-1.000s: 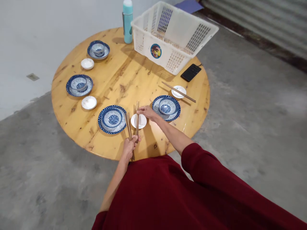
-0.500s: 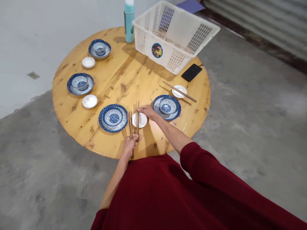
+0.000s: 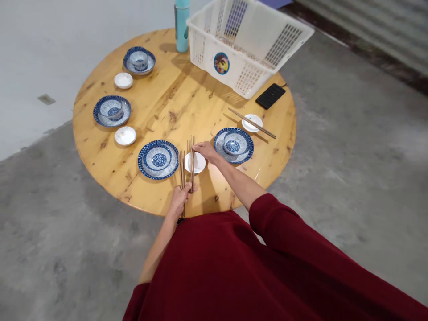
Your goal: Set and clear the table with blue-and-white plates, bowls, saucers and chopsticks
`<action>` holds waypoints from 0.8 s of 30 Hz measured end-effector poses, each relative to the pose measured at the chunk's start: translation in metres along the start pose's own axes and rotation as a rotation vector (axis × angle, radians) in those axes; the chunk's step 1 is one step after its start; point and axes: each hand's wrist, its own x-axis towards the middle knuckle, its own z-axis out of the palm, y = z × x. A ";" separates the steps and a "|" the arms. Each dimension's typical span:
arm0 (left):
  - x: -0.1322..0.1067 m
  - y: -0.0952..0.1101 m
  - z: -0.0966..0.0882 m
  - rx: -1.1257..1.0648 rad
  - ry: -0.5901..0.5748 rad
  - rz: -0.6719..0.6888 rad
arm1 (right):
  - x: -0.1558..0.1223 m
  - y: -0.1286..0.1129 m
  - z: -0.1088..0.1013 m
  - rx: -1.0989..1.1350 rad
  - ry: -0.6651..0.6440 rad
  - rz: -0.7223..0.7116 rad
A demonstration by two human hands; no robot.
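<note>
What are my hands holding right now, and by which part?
The left hand grips chopsticks around their lower part. The right hand pinches other chopsticks near their far ends; I can't tell whether the left hand also holds their near ends.

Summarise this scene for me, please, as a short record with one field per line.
Table: round, wooden
Left hand: grips chopsticks
Right hand: pinches a second set over a white dish; contact with the dish unclear
Plates: four, blue-patterned, each bearing a bowl
White dishes: four, the rightmost with resting chopsticks across it
Far side: white basket, turquoise bottle, black device
</note>
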 end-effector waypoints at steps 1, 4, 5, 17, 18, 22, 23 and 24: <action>0.000 -0.001 0.000 0.005 0.002 0.005 | 0.001 0.001 0.000 0.001 0.003 0.002; -0.002 -0.004 -0.002 0.026 0.014 0.035 | 0.002 0.004 0.000 0.002 0.006 0.009; -0.002 -0.005 -0.002 0.032 0.021 0.043 | 0.003 0.005 0.000 0.002 0.007 0.010; -0.004 -0.008 -0.005 0.073 0.037 0.063 | -0.002 0.005 0.001 -0.041 0.058 -0.012; -0.004 -0.008 -0.005 0.079 0.037 0.059 | -0.003 0.004 0.001 -0.047 0.067 -0.016; -0.006 -0.010 -0.009 0.069 0.096 0.059 | -0.011 -0.003 0.001 -0.059 0.114 -0.044; -0.007 -0.010 -0.011 0.057 0.118 0.068 | -0.014 -0.004 0.001 -0.063 0.133 -0.054; -0.008 -0.011 -0.014 0.046 0.141 0.080 | -0.017 -0.006 -0.001 -0.066 0.153 -0.064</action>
